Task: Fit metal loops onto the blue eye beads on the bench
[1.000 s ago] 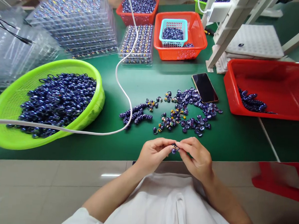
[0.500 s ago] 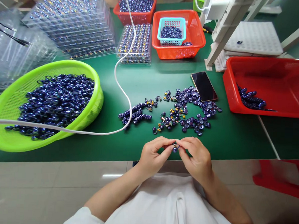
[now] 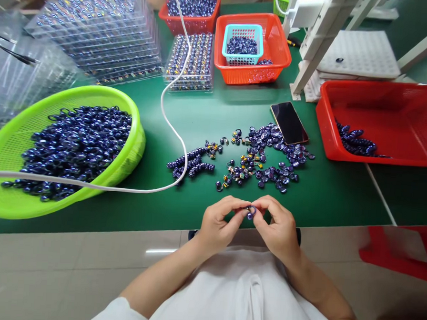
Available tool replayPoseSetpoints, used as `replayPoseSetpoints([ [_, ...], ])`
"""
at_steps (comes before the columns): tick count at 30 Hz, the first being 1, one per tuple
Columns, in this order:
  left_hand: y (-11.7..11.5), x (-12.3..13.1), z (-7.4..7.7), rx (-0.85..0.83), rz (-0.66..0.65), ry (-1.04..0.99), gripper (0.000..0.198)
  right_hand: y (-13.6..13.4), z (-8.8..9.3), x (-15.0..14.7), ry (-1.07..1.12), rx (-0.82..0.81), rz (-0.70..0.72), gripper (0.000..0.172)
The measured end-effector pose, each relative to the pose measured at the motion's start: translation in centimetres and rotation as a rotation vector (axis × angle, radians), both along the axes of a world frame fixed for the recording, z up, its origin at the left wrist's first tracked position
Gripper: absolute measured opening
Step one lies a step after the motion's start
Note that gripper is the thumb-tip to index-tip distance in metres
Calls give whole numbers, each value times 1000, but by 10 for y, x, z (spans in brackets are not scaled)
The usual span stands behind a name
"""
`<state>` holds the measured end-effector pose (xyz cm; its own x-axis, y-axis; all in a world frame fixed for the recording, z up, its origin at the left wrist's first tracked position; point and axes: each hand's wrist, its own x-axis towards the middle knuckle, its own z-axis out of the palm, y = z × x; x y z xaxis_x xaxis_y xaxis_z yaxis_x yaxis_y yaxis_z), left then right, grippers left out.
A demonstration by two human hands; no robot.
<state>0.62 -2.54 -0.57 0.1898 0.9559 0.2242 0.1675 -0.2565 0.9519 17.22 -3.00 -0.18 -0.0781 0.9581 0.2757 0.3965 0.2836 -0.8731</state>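
My left hand [image 3: 218, 223] and my right hand [image 3: 277, 228] meet at the table's front edge, fingertips pinched. Between them is a small shiny dark-blue piece [image 3: 250, 216] with a curved loop and a round ball end. My left fingers grip its left side; my right finger and thumb press on the loop side. Fingertips hide part of it. Just beyond my hands lie loose dark-blue pieces with yellow bits [image 3: 242, 171], a spread of dark-blue caps [image 3: 279, 175] and short rows of dark-blue rounded pieces [image 3: 195, 162].
A green basket [image 3: 137, 149] of dark-blue looped pieces stands left, crossed by a white cable [image 3: 165, 117]. Stacked clear trays [image 3: 98, 34], an orange basket [image 3: 252, 76] and a blue basket [image 3: 243, 46] sit behind. At right are a phone [image 3: 289, 122] and red bin [image 3: 398, 117].
My right fingers have shifted slightly on the small dark-blue piece, and more of its loop shows now. The whole view has slid a little to the left.
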Motion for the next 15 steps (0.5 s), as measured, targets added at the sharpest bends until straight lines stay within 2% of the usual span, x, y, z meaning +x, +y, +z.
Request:
replayPoseSetpoints([
  [7, 1, -1, -5, -2, -10, 47, 15, 2, -3, -1, -5, -114, 6, 10],
  [12, 2, 3, -4, -135, -41, 71, 13, 7, -2, 22, -118, -71, 136, 12],
  [13, 2, 4, -4, -169, -30, 56, 13, 9, -2, 30, -149, -48, 128, 12],
  [15, 4, 5, -4, -252, 13, 2, 15, 14, -6, 48, -247, 48, 12, 10],
])
